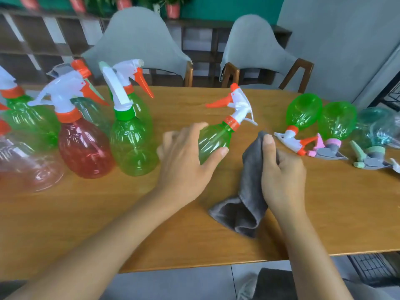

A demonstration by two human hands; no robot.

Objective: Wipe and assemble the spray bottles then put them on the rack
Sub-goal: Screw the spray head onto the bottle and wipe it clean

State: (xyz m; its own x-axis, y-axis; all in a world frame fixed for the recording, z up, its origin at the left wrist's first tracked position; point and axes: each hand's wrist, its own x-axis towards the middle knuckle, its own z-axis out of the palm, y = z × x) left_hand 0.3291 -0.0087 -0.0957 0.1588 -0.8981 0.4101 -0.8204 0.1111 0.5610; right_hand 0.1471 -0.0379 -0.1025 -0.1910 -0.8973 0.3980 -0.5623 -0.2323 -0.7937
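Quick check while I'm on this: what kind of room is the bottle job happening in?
Probably a dining or meeting room rather than a workshop: a long wooden table, two grey upholstered chairs pushed up to its far side, and a dark open shelving unit with potted plants on top.

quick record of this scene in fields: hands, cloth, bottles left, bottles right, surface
left hand: left hand grips tilted green bottle, sprayer fitted
right hand: right hand holds grey cloth
bottles left: upright group, including red bottle
bottles right: three lying bottles, nearest the green lying bottle
surface: wooden table
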